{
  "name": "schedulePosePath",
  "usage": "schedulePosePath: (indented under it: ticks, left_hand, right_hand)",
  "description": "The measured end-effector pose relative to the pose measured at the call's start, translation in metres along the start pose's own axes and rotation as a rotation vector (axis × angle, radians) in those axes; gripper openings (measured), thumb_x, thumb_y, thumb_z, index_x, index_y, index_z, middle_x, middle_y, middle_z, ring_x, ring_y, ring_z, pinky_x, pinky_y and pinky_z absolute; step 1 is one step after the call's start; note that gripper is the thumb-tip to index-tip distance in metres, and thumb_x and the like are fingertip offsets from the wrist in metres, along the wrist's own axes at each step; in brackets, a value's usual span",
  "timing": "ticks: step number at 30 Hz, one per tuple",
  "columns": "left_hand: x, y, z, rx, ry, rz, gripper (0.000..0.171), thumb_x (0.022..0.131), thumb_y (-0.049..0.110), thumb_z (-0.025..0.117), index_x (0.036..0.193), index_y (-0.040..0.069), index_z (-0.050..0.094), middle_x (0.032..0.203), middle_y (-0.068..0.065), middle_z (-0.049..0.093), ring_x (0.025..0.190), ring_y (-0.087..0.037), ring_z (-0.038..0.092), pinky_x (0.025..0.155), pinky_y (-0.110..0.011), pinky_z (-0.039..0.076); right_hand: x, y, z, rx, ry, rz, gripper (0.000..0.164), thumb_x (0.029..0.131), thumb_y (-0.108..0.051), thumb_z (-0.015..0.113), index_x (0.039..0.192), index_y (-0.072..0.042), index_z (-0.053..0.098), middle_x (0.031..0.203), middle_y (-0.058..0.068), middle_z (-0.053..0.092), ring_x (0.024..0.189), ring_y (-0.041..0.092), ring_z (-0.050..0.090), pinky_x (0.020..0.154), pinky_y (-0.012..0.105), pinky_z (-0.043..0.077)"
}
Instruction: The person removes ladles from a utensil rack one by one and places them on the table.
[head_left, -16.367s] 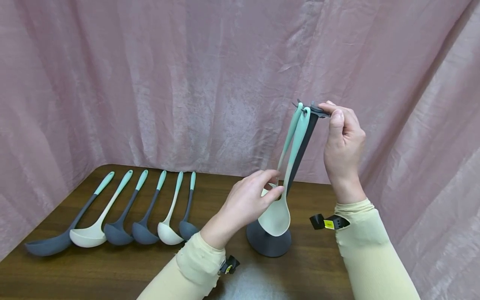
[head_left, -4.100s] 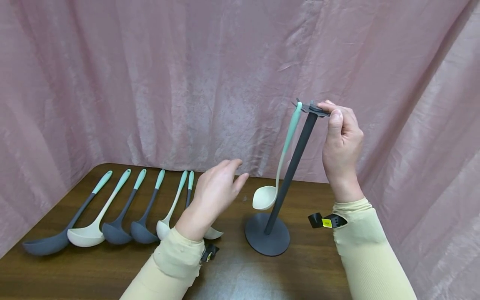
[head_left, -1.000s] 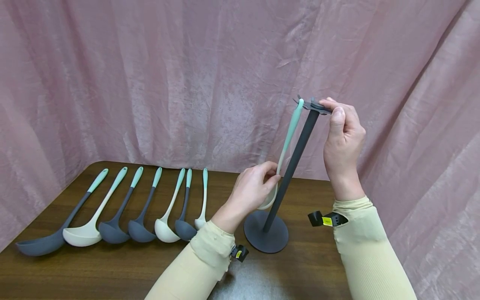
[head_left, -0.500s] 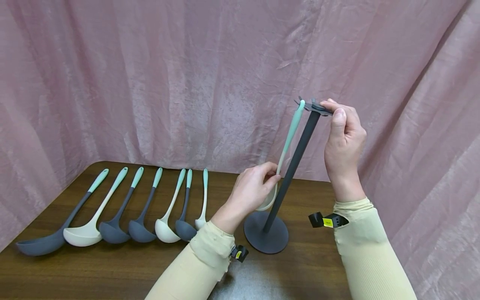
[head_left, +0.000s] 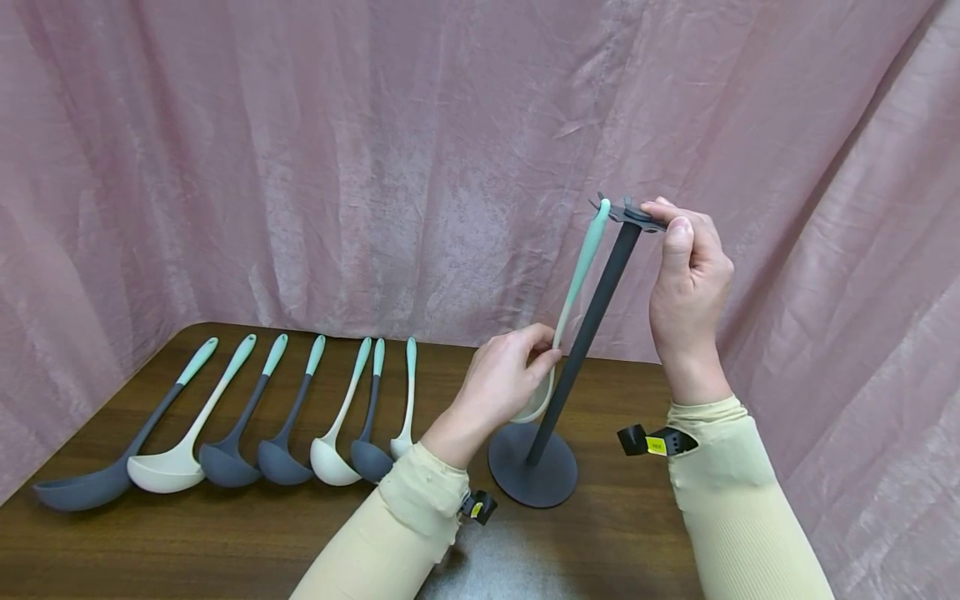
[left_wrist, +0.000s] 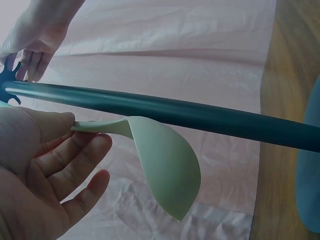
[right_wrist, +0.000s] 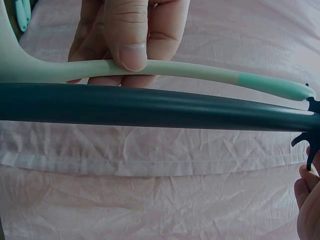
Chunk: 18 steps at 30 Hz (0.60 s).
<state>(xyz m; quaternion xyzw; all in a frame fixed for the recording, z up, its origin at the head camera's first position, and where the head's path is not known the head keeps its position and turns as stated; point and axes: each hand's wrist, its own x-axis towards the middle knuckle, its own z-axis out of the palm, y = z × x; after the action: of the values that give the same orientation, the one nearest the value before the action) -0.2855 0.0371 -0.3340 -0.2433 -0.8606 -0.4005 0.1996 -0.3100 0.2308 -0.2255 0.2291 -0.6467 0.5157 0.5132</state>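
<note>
A dark grey utensil stand (head_left: 592, 325) rises from a round base at the right of the table. From one of its top hooks hangs a cream ladle (head_left: 587, 250) with a mint handle end. My left hand (head_left: 502, 379) pinches the ladle's cream shaft between thumb and fingers, just above the bowl. In the left wrist view the pointed bowl of the ladle (left_wrist: 167, 165) hangs free beside the pole, and the right wrist view shows the thumb lying across the shaft. My right hand (head_left: 690, 292) holds the hooked top of the stand; its curled fingers partly cover the hooks.
Several ladles lie in a row on the left of the brown wooden table (head_left: 225, 550), mint handle ends towards the back. They include a grey ladle (head_left: 93, 483) far left and a small cream ladle (head_left: 408, 400) nearest the stand. A pink curtain (head_left: 375, 167) hangs behind.
Two cream ladles hung on the stand earlier; one now lies at the row's right end. My left hand returned to the stand and took the other's shaft. Hardly anything moved in the last second.
</note>
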Motion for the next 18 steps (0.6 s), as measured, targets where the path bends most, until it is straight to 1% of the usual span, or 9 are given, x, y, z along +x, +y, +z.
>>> schedulePosePath:
  ticks: [4, 8, 11, 13, 16, 18]
  left_hand:
    - [-0.0004, 0.0004, -0.0011, -0.002, 0.0, -0.003, 0.006, 0.109, 0.024, 0.074, 0.112, 0.019, 0.077, 0.097, 0.011, 0.075, 0.078, -0.012, 0.061, 0.07, -0.033, 0.048]
    - [-0.0002, 0.0008, -0.0018, 0.0, -0.002, -0.002, 0.006, 0.109, 0.024, 0.074, 0.111, 0.019, 0.077, 0.097, 0.011, 0.074, 0.077, -0.012, 0.06, 0.069, -0.033, 0.047]
    - [0.0001, 0.0011, -0.0024, 0.003, 0.0, 0.001, 0.006, 0.109, 0.024, 0.074, 0.11, 0.018, 0.076, 0.095, 0.011, 0.073, 0.076, -0.012, 0.059, 0.069, -0.032, 0.047]
    - [0.0001, 0.0014, -0.0026, 0.003, 0.002, 0.001, 0.005, 0.109, 0.023, 0.074, 0.11, 0.019, 0.076, 0.095, 0.011, 0.073, 0.076, -0.012, 0.059, 0.069, -0.032, 0.047]
    - [0.0002, 0.0016, -0.0027, 0.006, 0.007, 0.001, 0.005, 0.108, 0.024, 0.075, 0.111, 0.02, 0.077, 0.096, 0.012, 0.074, 0.077, -0.011, 0.06, 0.069, -0.032, 0.047]
    - [0.0001, 0.0021, -0.0031, 0.006, 0.011, 0.002, 0.005, 0.108, 0.024, 0.075, 0.111, 0.02, 0.077, 0.096, 0.012, 0.074, 0.077, -0.011, 0.06, 0.069, -0.032, 0.047]
  right_hand:
    - [-0.0001, 0.0005, 0.0008, -0.001, 0.007, 0.012, 0.033, 0.112, -0.013, 0.053, 0.122, 0.003, 0.081, 0.118, 0.001, 0.078, 0.127, 0.021, 0.068, 0.113, 0.033, 0.048]
    - [-0.0002, -0.0002, 0.0016, 0.005, 0.016, 0.025, 0.033, 0.112, -0.012, 0.053, 0.121, 0.005, 0.08, 0.118, -0.001, 0.078, 0.126, 0.019, 0.068, 0.113, 0.032, 0.048]
    - [0.0, -0.0006, 0.001, -0.004, 0.004, -0.002, 0.034, 0.112, -0.011, 0.052, 0.122, 0.006, 0.08, 0.118, 0.0, 0.078, 0.126, 0.019, 0.069, 0.113, 0.033, 0.048]
    - [-0.0003, -0.0016, 0.001, 0.0, 0.004, 0.0, 0.034, 0.112, -0.011, 0.052, 0.122, 0.006, 0.079, 0.119, 0.0, 0.078, 0.126, 0.02, 0.069, 0.113, 0.033, 0.048]
    - [-0.0009, -0.0043, 0.0015, 0.006, 0.012, 0.016, 0.034, 0.112, -0.011, 0.052, 0.121, 0.006, 0.079, 0.118, 0.004, 0.078, 0.126, 0.021, 0.069, 0.114, 0.033, 0.048]
    - [-0.0013, -0.0077, 0.0023, 0.011, 0.022, 0.033, 0.033, 0.112, -0.01, 0.052, 0.121, 0.006, 0.079, 0.118, 0.003, 0.078, 0.126, 0.02, 0.068, 0.114, 0.033, 0.047]
